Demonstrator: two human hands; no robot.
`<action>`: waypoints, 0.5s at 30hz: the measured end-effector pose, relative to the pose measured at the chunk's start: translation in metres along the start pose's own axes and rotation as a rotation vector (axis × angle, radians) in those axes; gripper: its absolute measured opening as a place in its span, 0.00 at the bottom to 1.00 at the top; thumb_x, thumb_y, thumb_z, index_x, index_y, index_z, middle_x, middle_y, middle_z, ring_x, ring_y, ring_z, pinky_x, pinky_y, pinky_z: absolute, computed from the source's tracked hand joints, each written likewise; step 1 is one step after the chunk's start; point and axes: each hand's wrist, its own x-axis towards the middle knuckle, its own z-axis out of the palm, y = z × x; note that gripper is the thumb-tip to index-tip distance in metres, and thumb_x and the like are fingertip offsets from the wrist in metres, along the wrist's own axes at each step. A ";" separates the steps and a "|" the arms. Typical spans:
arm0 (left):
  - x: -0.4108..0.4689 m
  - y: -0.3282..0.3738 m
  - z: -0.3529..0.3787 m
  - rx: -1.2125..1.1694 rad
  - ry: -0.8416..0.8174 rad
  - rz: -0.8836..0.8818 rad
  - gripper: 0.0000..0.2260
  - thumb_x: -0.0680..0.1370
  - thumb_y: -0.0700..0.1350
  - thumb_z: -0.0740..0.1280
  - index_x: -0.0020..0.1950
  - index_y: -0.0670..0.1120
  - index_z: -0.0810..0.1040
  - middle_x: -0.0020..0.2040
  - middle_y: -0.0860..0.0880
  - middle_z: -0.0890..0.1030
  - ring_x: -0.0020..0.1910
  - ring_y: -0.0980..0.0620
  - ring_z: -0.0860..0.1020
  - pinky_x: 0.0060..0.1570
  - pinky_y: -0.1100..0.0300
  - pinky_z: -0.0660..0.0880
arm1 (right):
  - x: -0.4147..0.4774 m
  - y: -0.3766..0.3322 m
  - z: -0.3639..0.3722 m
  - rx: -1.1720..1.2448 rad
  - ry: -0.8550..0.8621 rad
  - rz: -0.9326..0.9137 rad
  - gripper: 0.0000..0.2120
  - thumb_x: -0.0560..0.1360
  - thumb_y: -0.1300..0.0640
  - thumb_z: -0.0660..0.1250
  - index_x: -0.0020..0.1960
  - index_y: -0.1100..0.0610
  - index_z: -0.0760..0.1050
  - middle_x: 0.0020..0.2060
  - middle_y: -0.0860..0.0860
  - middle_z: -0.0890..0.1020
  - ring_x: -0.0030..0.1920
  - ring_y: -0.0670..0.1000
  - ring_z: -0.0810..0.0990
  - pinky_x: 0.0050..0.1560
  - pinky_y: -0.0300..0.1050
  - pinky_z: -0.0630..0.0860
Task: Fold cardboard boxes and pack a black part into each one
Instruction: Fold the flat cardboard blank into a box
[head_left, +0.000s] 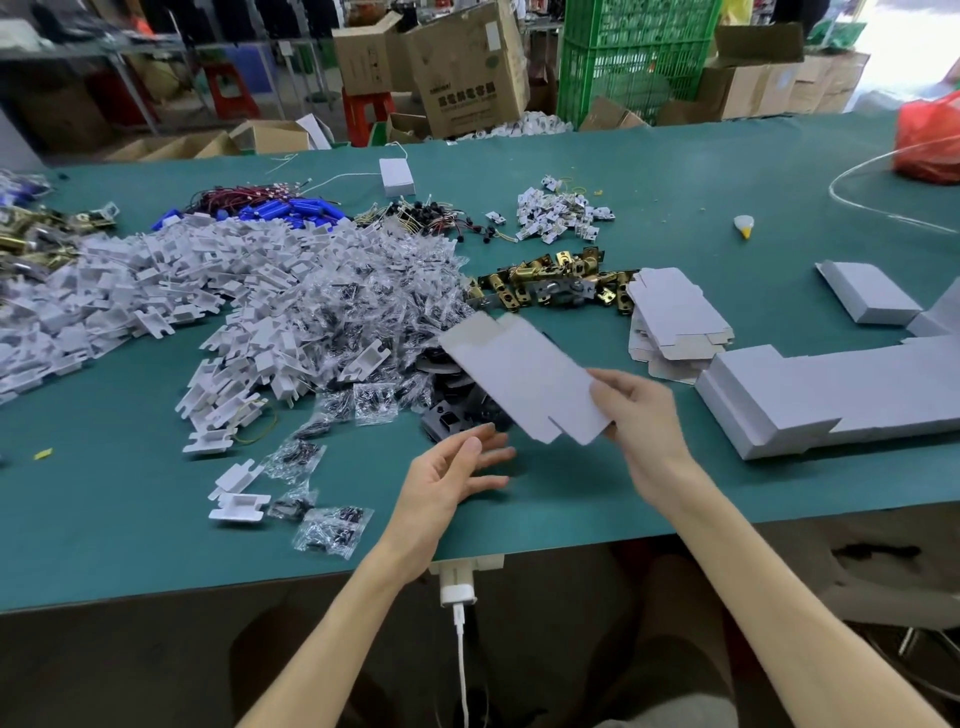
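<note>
My right hand (641, 415) pinches the near end of a flat, unfolded white cardboard box blank (519, 374) and holds it tilted above the green table (727, 171). My left hand (457, 467) hovers open just below and left of the blank, fingers straight, touching nothing. Under the blank lies a small pile of black parts (452, 410), partly hidden by it. A stack of flat box blanks (675, 317) lies to the right. Folded white boxes (831, 395) stand in rows at the right edge.
A big heap of white plastic pieces and clear bags of small parts (249, 301) fills the left half. Brass latches (556, 280), blue cells with wires (291, 210) and a glue bottle (744, 225) lie farther back. A red bag (930, 135) sits far right.
</note>
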 end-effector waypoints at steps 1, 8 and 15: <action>0.000 0.000 -0.001 -0.017 -0.010 -0.001 0.21 0.84 0.53 0.65 0.72 0.41 0.77 0.66 0.45 0.83 0.66 0.44 0.82 0.56 0.56 0.82 | -0.004 0.004 0.004 0.054 -0.054 0.042 0.12 0.82 0.65 0.62 0.55 0.56 0.83 0.47 0.49 0.88 0.45 0.45 0.84 0.43 0.40 0.80; -0.001 0.010 -0.006 -0.156 -0.009 -0.100 0.37 0.69 0.61 0.81 0.68 0.40 0.77 0.65 0.40 0.83 0.66 0.39 0.80 0.60 0.54 0.80 | -0.024 0.025 0.027 0.161 -0.318 0.168 0.10 0.82 0.64 0.65 0.59 0.60 0.83 0.53 0.57 0.87 0.48 0.51 0.84 0.43 0.41 0.81; -0.004 0.027 -0.027 -0.269 -0.299 -0.117 0.48 0.70 0.52 0.82 0.82 0.43 0.61 0.80 0.46 0.68 0.79 0.42 0.67 0.76 0.40 0.63 | -0.028 0.033 0.031 0.149 -0.441 0.216 0.11 0.82 0.63 0.65 0.59 0.60 0.83 0.56 0.60 0.86 0.52 0.56 0.83 0.55 0.51 0.80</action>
